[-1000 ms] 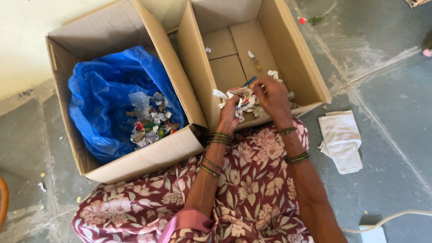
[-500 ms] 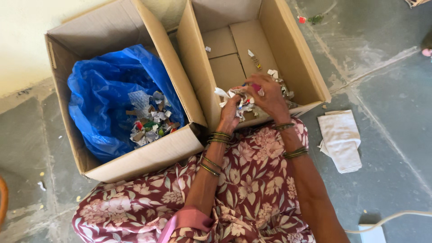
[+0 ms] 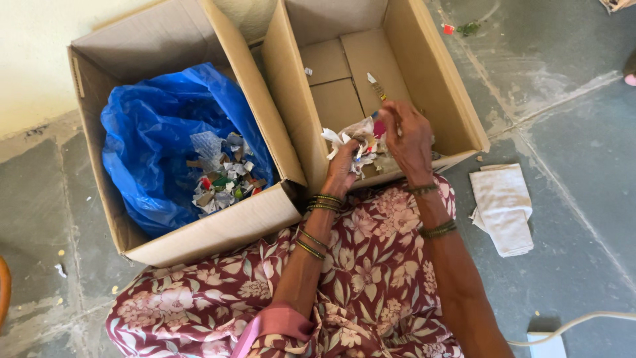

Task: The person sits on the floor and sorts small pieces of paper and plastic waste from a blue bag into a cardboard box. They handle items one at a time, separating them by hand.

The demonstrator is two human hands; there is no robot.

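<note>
At frame centre my left hand [image 3: 341, 171] cups a scrap wad [image 3: 358, 142] while my right hand [image 3: 407, 136] pinches one piece; I'd pull slowly, over the box [image 3: 457, 99].

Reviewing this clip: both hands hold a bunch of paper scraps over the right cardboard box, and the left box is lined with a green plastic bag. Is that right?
Not quite. In the head view the plastic bag lining the left box is blue, not green. The rest holds: the left hand and right hand hold the bunch of paper scraps over the right cardboard box.
</note>
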